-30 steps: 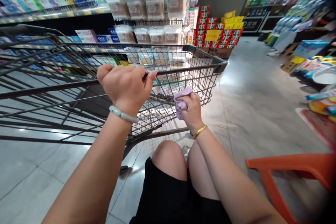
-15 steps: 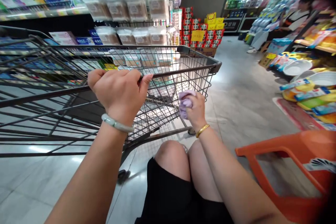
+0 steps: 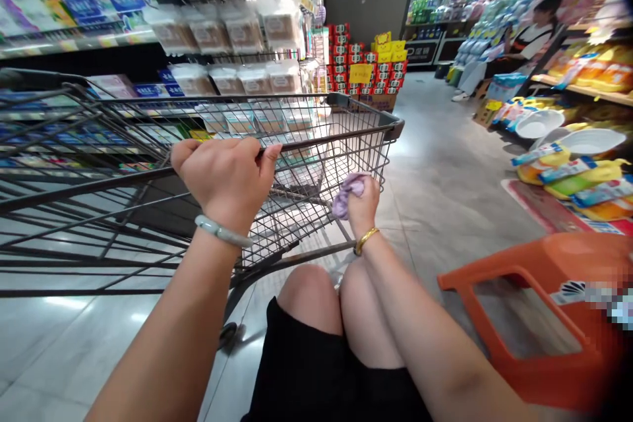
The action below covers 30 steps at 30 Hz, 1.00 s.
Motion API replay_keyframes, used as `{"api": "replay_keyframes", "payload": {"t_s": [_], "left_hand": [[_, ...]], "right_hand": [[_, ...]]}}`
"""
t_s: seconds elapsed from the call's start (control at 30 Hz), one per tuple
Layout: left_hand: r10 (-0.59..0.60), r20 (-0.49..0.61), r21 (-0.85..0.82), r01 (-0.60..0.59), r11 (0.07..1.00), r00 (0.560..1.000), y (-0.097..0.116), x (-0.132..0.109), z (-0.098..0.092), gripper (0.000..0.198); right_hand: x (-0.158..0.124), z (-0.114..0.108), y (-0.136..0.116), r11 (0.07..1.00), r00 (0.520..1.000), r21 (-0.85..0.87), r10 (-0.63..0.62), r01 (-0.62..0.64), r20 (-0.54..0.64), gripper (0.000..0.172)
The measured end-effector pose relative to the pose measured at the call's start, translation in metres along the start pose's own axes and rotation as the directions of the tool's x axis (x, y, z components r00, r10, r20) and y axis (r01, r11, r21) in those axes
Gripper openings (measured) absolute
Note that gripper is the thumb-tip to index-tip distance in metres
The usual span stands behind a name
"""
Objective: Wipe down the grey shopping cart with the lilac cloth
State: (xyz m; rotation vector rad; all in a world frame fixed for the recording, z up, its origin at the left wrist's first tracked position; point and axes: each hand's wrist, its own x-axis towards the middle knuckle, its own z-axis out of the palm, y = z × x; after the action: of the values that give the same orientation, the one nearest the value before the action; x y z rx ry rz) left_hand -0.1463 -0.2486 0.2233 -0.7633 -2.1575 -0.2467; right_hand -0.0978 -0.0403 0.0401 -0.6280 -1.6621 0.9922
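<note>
My left hand is closed around the top rail of a dark wire shopping cart that stands in front of my knees. A pale green bangle sits on that wrist. My right hand grips a crumpled lilac cloth and presses it against the cart's near wire side, low down. A gold bangle is on the right wrist. The cart basket looks empty.
An orange plastic stool stands at my right. Shelves of packaged goods run along the left. Basins and bottles lie at the right. A stack of red and yellow boxes stands down the aisle. A person crouches far right.
My right hand with the cloth has slid a little to the right and up along the cart's side. The view has swung right; my left hand keeps its hold on the rail.
</note>
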Motion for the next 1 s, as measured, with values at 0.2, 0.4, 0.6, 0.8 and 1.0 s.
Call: {"api": "replay_keyframes", "payload": {"t_s": [0.2, 0.4, 0.6, 0.8, 1.0], "left_hand": [[0.001, 0.013, -0.091, 0.001, 0.996, 1.0, -0.005, -0.001, 0.003, 0.051], [0.039, -0.015, -0.064, -0.04, 0.997, 0.999, -0.005, -0.001, 0.005, 0.047], [0.018, -0.054, -0.084, -0.022, 0.996, 0.998, -0.003, -0.005, 0.0, 0.045], [0.027, -0.044, -0.051, -0.029, 0.998, 0.999, -0.005, -0.002, 0.002, 0.045], [0.054, -0.081, 0.002, -0.054, 0.999, 0.995, 0.003, 0.006, 0.007, 0.049]], "right_hand": [[-0.011, 0.01, -0.009, 0.999, 0.999, 0.035, -0.019, 0.017, 0.046, 0.03], [0.006, -0.002, 0.0, 1.0, 0.997, -0.026, -0.006, 0.004, -0.077, 0.024], [-0.007, -0.004, 0.005, 0.999, 0.998, -0.005, -0.05, 0.05, 0.038, 0.024], [0.012, -0.01, 0.009, 0.999, 0.997, 0.039, -0.011, 0.008, 0.073, 0.022], [0.022, -0.008, 0.01, 0.999, 0.996, 0.044, 0.009, -0.013, 0.084, 0.023]]}}
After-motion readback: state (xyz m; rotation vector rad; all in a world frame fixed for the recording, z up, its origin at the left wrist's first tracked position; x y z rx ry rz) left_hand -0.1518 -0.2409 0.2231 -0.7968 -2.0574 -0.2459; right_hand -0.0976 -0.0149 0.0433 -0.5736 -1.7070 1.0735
